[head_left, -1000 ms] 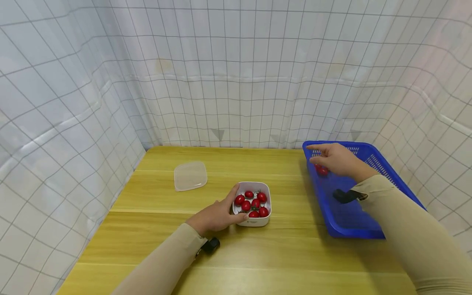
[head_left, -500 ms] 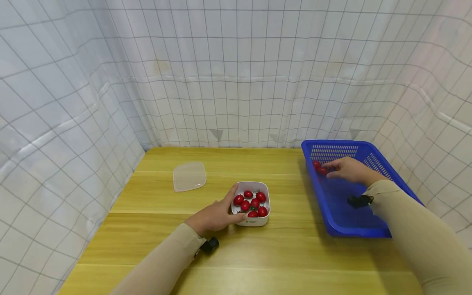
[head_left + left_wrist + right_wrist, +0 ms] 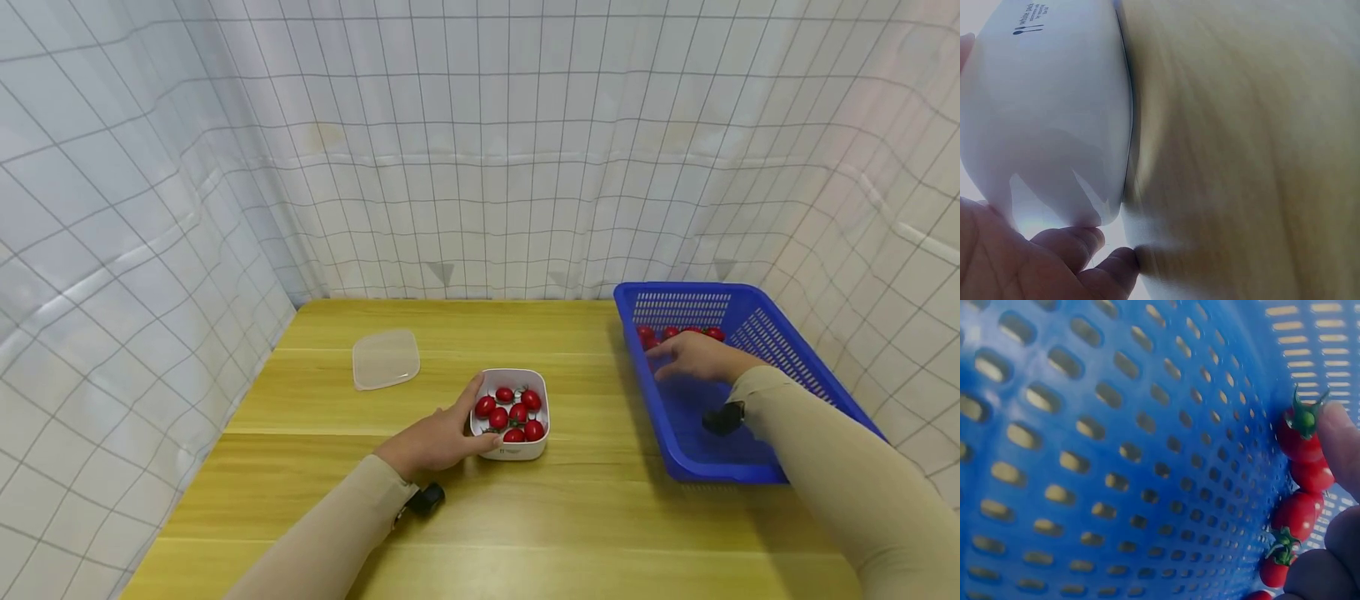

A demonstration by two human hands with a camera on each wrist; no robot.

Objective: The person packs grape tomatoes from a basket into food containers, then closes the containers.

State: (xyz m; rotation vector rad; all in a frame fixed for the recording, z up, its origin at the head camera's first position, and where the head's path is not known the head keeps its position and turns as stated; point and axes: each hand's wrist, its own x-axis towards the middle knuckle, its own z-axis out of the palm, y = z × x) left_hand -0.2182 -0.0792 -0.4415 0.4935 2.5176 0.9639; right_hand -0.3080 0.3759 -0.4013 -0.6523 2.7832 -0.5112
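Note:
My left hand (image 3: 438, 437) grips a white square food container (image 3: 525, 451) on the table. Its thumb lies over the near rim, and the other fingers are at the left side. Several red cherry tomatoes (image 3: 498, 418) lie inside. Over to the right, my right hand (image 3: 701, 357) reaches down into a blue plastic basket (image 3: 678, 467), its fingers apart. More cherry tomatoes (image 3: 715, 334) lie beyond that hand along the basket's far end. In the right wrist view, one fingertip (image 3: 1338, 437) is at a tomato with a green stem (image 3: 1300, 434); curled fingers show lower down.
A translucent lid (image 3: 386, 360) lies flat at the back left of the wooden table (image 3: 570, 525). White curtains with a grid pattern (image 3: 480, 167) hang behind the table and at both sides.
My right hand has gone from above the basket's far-left corner down into it. Tomatoes along the far end have come into sight. My left hand and the container have stayed in place.

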